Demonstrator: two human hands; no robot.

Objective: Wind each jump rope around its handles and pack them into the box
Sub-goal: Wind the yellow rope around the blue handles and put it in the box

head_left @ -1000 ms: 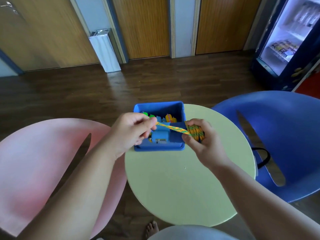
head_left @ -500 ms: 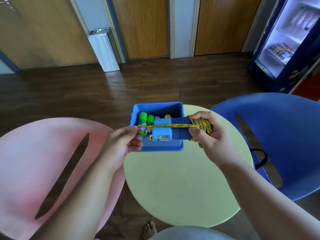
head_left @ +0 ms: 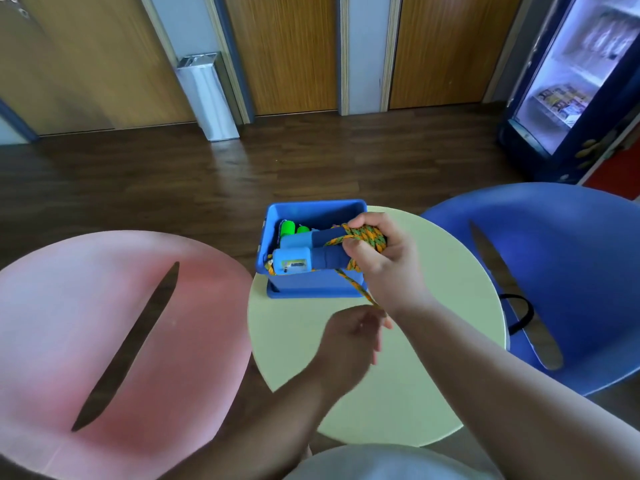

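My right hand (head_left: pixel 384 265) grips a jump rope's blue handles (head_left: pixel 311 254), held over the blue box (head_left: pixel 311 287) on the round pale-green table (head_left: pixel 433 341). Orange-and-green braided rope (head_left: pixel 367 237) is wound round the handles under my fingers. A loose length of the rope (head_left: pixel 356 285) runs down in front of the box to my left hand (head_left: pixel 353 336), which pinches its end just below my right wrist. Green handles (head_left: pixel 289 228) of another rope lie inside the box.
A pink chair (head_left: pixel 121 323) stands at the left and a blue chair (head_left: pixel 554 271) at the right of the table. A metal bin (head_left: pixel 207 98) stands against the far wall, and a lit drinks fridge (head_left: pixel 571 81) stands far right on the dark wood floor.
My left hand has swung from the left of the box down and right, carrying the rope end under my right wrist. My right hand still holds the handles over the box.
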